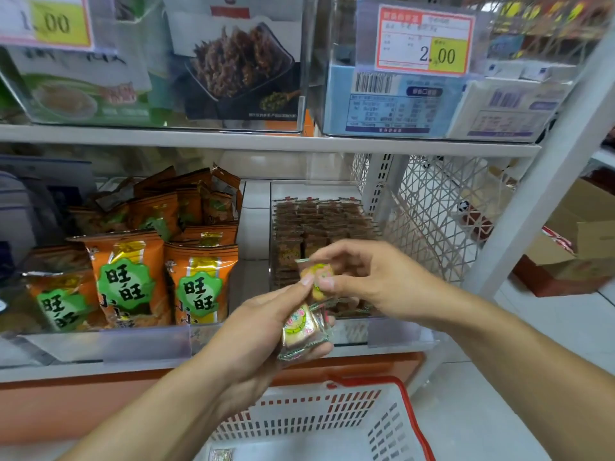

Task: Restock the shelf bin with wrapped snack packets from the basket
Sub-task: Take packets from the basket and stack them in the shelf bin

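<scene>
We see two hands meeting in front of a shelf. The left hand [266, 324] holds a small bunch of wrapped snack packets [304, 331], with its fingers [316, 349] curled under them and the thumb on top. The right hand [372, 277] pinches one snack packet [318, 277] at the top of the bunch, between its thumb and first finger. Its other fingers are bent loosely.

Right behind the hands stands the clear shelf bin [319, 191]. Brown packets [319, 217] sit in neat rows at the back of it. The front part of the bin is mostly hidden by the hands, so we cannot tell how full it is there. The bin is open at the top, but the upper shelf [266, 141] hangs low over it.

To the left of the bin is a pile of orange snack bags [159, 261] with green labels. A white gap lies between the bags and the bin. To the right is a white wire mesh side panel [432, 214] and a white shelf post [539, 191].

On the upper shelf sit clear boxes, and one has a price tag [424, 41] that says 2.00.

Below the hands is a white basket [332, 417] with a red rim. One packet [219, 454] lies in its bottom. Brown cardboard boxes [579, 241] sit on the floor at the far right.
</scene>
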Tool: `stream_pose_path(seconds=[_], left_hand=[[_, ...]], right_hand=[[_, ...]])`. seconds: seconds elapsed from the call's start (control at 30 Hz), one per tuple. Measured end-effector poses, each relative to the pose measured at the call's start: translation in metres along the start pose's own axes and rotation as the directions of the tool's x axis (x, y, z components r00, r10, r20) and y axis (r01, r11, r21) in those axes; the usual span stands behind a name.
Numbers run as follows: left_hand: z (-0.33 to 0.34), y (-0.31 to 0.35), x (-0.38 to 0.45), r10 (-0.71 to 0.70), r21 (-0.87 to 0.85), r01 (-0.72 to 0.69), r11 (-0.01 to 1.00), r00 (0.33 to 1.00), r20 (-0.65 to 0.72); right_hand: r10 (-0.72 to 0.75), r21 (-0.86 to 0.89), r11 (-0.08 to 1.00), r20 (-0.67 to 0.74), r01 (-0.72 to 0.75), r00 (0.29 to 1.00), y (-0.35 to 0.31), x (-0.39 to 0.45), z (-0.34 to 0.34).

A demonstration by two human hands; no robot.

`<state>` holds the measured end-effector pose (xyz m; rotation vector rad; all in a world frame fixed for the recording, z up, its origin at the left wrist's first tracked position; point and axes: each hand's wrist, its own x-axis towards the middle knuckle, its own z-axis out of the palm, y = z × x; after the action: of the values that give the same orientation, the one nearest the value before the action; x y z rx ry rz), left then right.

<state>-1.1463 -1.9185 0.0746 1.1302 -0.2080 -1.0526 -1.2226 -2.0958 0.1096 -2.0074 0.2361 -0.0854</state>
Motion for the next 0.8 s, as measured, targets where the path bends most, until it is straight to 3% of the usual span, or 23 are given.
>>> stream_pose_path(seconds=[0.13, 0.23, 0.3, 0.37, 0.47, 0.6, 0.8], left_hand=[[0.001, 0.001, -0.004, 0.022, 0.022, -0.021, 1.000, 0.998, -0.063], [0.003, 0.001, -0.009, 0.090, 0.134, -0.077, 0.988, 0.992, -0.093], [0.003, 0.001, -0.010, 0.159, 0.207, -0.132, 0.970, 0.979, -0.123], [0.003, 0.002, -0.011, 0.199, 0.238, -0.163, 0.957, 0.971, -0.135], [-0.003, 0.006, -0.011, 0.163, 0.103, -0.152, 0.983, 0.981, -0.109], [-0.012, 0.011, -0.012, 0.138, -0.028, -0.137, 0.990, 0.990, 0.028], [-0.012, 0.011, -0.017, 0.250, 0.089, -0.249, 0.964, 0.968, -0.002]], right_hand=[[0.038, 0.298, 0.955, -0.176, 0.016, 0.984, -0.007, -0.014, -0.001], [0.063, 0.499, 0.861, 0.084, -0.096, 0.995, -0.016, -0.024, 0.001], [0.071, 0.436, 0.888, 0.182, -0.145, 0.981, -0.016, -0.030, 0.013], [0.113, 0.348, 0.926, 0.120, -0.149, 0.986, -0.014, -0.031, 0.023], [0.126, 0.317, 0.940, 0.012, -0.123, 0.992, -0.011, -0.028, 0.022], [0.085, 0.236, 0.968, -0.001, -0.083, 0.996, -0.010, -0.028, 0.013], [0.044, 0.185, 0.981, 0.103, -0.063, 0.994, -0.012, -0.030, 0.008]])
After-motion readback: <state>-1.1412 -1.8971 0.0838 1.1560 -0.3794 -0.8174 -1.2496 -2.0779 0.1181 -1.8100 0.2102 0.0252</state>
